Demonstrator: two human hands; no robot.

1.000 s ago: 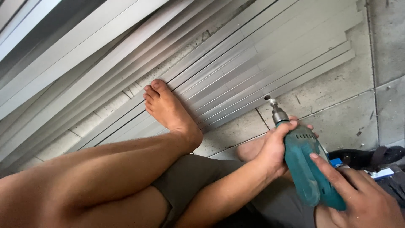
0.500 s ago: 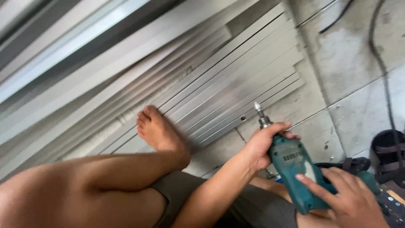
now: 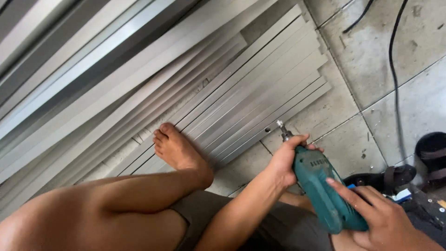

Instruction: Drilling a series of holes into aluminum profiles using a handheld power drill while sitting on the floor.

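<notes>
My left hand (image 3: 285,160) is wrapped around the front body of a teal electric drill (image 3: 325,190), just behind the chuck. My right hand (image 3: 383,218) holds the rear of the drill, fingers laid over its top. The drill bit (image 3: 280,125) points up and away, its tip just beside the nearest of several long grey metal strips (image 3: 260,88) that lie side by side on the floor. A small hole (image 3: 267,130) shows in that strip close to the bit. My bare foot (image 3: 179,151) rests on the strips.
A tiled concrete floor (image 3: 367,60) lies to the right, with black cables (image 3: 395,69) running across it. Dark sandals (image 3: 429,153) and small items sit at the right edge. More long metal profiles (image 3: 69,69) are stacked at the upper left.
The view has swung right, showing the strips' ends and the cables. The drill, in both hands, has come closer to the nearest strip's edge. The foot stays on the strips.
</notes>
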